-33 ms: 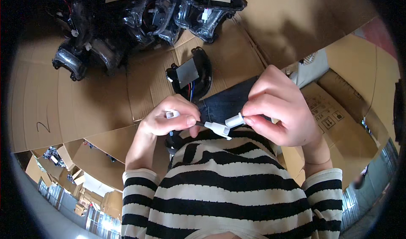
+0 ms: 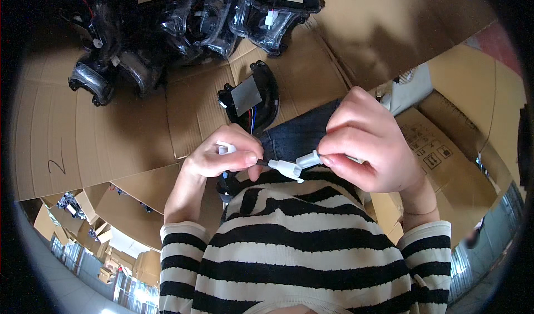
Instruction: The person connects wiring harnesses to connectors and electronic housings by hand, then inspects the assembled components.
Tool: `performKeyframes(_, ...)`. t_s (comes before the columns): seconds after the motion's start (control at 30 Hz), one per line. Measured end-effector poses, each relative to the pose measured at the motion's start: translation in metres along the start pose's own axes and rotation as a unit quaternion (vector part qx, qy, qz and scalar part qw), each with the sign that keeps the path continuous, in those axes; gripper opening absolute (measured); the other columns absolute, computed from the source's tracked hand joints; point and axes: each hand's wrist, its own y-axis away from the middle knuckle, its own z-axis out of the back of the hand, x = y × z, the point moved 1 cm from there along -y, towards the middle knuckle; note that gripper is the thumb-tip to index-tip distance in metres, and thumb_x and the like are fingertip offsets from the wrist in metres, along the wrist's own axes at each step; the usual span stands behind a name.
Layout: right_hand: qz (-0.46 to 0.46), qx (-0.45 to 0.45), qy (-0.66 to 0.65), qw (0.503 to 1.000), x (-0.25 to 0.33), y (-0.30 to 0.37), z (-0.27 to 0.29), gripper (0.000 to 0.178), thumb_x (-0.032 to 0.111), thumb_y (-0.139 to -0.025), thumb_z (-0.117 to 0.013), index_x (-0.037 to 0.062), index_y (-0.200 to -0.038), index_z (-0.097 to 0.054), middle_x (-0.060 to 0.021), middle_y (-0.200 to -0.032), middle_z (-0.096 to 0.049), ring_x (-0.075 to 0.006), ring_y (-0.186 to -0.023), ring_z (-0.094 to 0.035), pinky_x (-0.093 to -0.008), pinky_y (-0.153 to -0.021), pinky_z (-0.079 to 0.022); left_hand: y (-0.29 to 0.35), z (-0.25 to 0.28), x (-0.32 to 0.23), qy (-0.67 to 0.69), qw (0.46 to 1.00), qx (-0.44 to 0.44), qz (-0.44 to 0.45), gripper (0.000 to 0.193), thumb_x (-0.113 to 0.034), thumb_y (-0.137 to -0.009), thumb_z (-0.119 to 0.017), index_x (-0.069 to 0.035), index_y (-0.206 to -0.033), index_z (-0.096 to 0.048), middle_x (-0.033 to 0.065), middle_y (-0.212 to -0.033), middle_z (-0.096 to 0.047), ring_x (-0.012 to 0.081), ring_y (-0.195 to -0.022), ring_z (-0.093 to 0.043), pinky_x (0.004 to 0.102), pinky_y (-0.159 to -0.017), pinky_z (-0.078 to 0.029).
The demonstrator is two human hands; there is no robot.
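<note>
My left hand [image 2: 225, 154] is pinched round a dark cable just behind a white plastic connector [image 2: 284, 169]. Another white piece [image 2: 225, 148] shows between its thumb and fingers. Thumb and forefinger of my right hand [image 2: 364, 141] grip a second white connector [image 2: 308, 159] by its outer end. The two connectors meet or nearly meet in front of my striped shirt; whether they are joined I cannot tell. Just beyond my left hand lies a black curved lamp unit [image 2: 270, 94] with a grey pad [image 2: 246, 96]. Its red and blue wires [image 2: 253, 119] run down towards that hand.
Several black, plastic-wrapped lamp units [image 2: 214, 22] are heaped on the cardboard [image 2: 128, 141] at the far left. An open cardboard box [image 2: 439, 164] stands to my right, beside a white bag [image 2: 409, 94]. More boxes [image 2: 128, 208] sit lower left.
</note>
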Motion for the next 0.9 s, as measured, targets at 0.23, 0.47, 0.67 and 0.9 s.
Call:
performKeyframes(0.23, 0.058, 0.028, 0.036, 0.997, 0.002, 0.006, 0.003, 0.017, 0.003, -0.059, -0.067, 0.005, -0.073, -0.057, -0.0041, -0.072, -0.048, -0.0191, -0.061, -0.044, -0.0298, -0.053, -0.033, -0.002, 0.0, 0.005, 0.102, 0.988, -0.028, 0.113, 0.023, -0.018, -0.079, -0.054, 0.002, -0.07, -0.062, 0.0088, -0.057, -0.059, 0.0051, -0.037, -0.038, 0.0204, -0.034, -0.027)
performKeyframes(0.47, 0.085, 0.032, 0.109, 0.99, 0.004, 0.01, 0.006, 0.02, 0.003, -0.054, -0.067, 0.0036, -0.071, -0.057, -0.0045, -0.07, -0.049, -0.0192, -0.059, -0.044, -0.0283, -0.051, -0.034, -0.007, 0.002, 0.007, 0.065, 0.992, 0.007, 0.111, 0.029, -0.021, -0.079, -0.052, 0.002, -0.065, -0.062, 0.0056, -0.054, -0.057, 0.0045, -0.038, -0.038, 0.0203, -0.035, -0.026)
performKeyframes(0.67, 0.163, -0.017, 0.183, 0.969, -0.001, 0.004, 0.002, 0.023, 0.005, -0.049, -0.065, -0.0005, -0.069, -0.055, -0.0062, -0.066, -0.048, -0.0192, -0.057, -0.043, -0.0273, -0.047, -0.035, -0.013, 0.003, 0.002, 0.062, 0.988, 0.033, 0.134, 0.03, -0.022, -0.081, -0.051, 0.002, -0.064, -0.061, 0.0047, -0.053, -0.055, 0.0041, -0.038, -0.036, 0.0204, -0.035, -0.026)
performKeyframes(0.9, 0.163, 0.042, 0.175, 0.97, 0.002, 0.011, 0.0, 0.021, 0.003, -0.049, -0.065, -0.0011, -0.067, -0.055, -0.0063, -0.064, -0.046, -0.0183, -0.055, -0.042, -0.0265, -0.045, -0.034, -0.002, 0.002, 0.002, 0.069, 0.984, -0.087, 0.136, 0.03, -0.024, -0.08, -0.053, 0.002, -0.065, -0.061, 0.0037, -0.051, -0.053, 0.0035, -0.037, -0.033, 0.0195, -0.034, -0.022)
